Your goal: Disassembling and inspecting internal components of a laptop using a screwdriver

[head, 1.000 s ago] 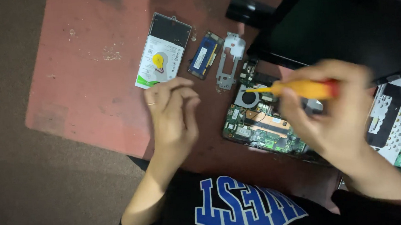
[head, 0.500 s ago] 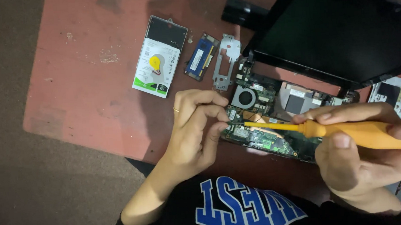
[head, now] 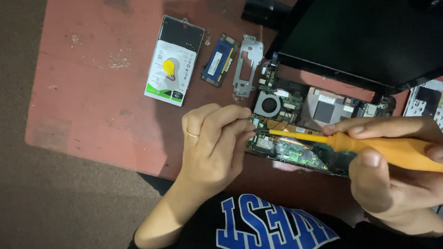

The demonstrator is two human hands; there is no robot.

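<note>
An opened laptop base with a green circuit board and a round fan lies on the red table. My right hand grips an orange-handled screwdriver, its shaft pointing left with the tip at the board's left edge. My left hand, a ring on one finger, pinches at the screwdriver tip against the board's left edge. What the fingertips hold is hidden.
A hard drive with a yellow round sticker, a blue memory module and a metal bracket lie left of the laptop. The black screen lid tilts up behind. A grey panel sits at right.
My left hand moved right from the bare table to the board's left edge. My right hand lowered and turned the screwdriver so its tip points left at the board.
</note>
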